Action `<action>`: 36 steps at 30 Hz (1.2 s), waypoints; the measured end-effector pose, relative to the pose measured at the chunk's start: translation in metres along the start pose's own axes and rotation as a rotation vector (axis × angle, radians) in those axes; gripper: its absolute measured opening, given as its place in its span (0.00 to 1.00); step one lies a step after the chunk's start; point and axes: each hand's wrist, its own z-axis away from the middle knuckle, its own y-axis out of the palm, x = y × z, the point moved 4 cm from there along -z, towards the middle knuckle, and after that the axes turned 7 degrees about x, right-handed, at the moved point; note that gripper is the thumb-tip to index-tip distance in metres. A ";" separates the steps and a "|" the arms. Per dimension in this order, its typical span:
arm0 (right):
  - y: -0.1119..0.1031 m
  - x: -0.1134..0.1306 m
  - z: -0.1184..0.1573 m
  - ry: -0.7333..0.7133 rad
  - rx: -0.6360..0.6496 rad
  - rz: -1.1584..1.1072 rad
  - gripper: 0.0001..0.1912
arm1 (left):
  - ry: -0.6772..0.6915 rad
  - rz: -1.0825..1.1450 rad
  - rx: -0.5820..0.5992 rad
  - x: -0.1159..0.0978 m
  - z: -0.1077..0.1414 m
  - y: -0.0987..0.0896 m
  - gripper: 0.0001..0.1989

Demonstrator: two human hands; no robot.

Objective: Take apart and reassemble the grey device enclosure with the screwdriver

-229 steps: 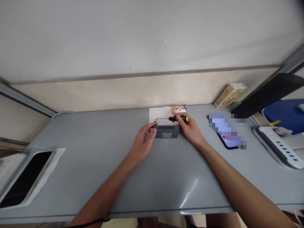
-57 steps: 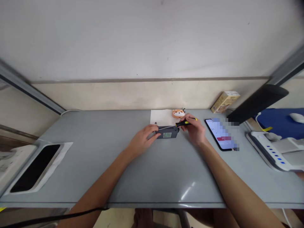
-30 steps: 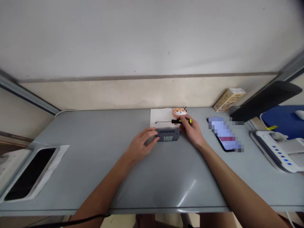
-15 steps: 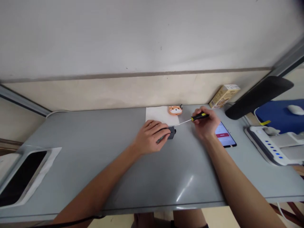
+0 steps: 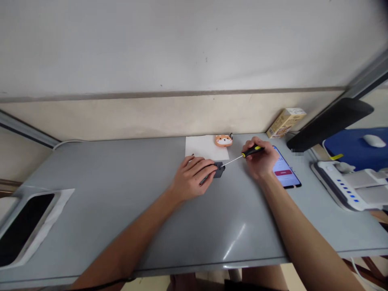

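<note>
My left hand (image 5: 194, 176) is closed on a small dark grey block (image 5: 218, 171) on the grey table, with the fingers covering its left part. In my right hand (image 5: 261, 159) is a black and yellow screwdriver (image 5: 252, 151), held by its handle. The thin metal shaft slants down to the left, and its tip is at the block's upper face. Behind the block lies a white sheet of paper (image 5: 201, 146). An orange case with an animal face (image 5: 223, 140) sits on the sheet's right part.
A lit phone (image 5: 285, 171) lies beside my right wrist. Farther right are a yellow box (image 5: 285, 123), a black cylindrical object (image 5: 327, 123), a white power strip (image 5: 336, 186) and a white mouse (image 5: 374, 140). A dark-screened device (image 5: 26, 226) lies at the left on the table (image 5: 106, 173).
The screwdriver's tip has moved down and left, from above the block's edge onto its upper face. My right hand has shifted slightly left. The block remains in my left hand.
</note>
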 end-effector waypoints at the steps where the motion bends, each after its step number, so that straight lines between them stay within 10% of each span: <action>1: 0.000 0.000 0.000 -0.002 0.002 0.017 0.11 | 0.000 -0.002 0.000 0.000 0.000 0.000 0.10; 28: 0.000 -0.007 -0.001 0.036 -0.136 0.076 0.13 | 0.056 -0.054 0.214 0.002 0.003 0.008 0.18; 36: 0.033 -0.024 0.017 0.062 0.115 0.486 0.20 | 0.011 0.102 0.160 0.008 0.001 -0.004 0.14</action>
